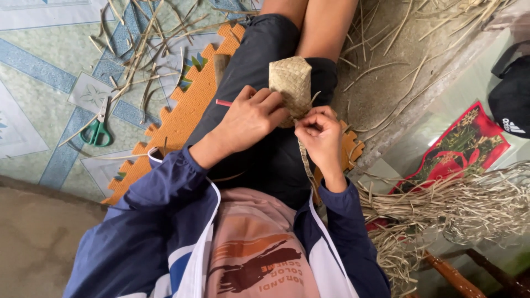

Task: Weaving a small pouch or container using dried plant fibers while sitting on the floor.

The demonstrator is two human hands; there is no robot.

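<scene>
your left hand (251,118) has its grip closed on the small woven straw pouch (291,83) resting on your lap, while your right hand (320,132) pinches a loose strip (305,160) just beneath it

A home used as a small craft workspace is suggested. A patterned vinyl floor (38,83) in pale green and blue is seen, with an orange foam mat (182,110) laid on it for sitting. Dried leaf strips (138,49) are scattered about, and a large bundle of them (469,204) is heaped at one side (beside a red printed bag (469,143)). Green-handled scissors (98,129) are left on the floor.
</scene>
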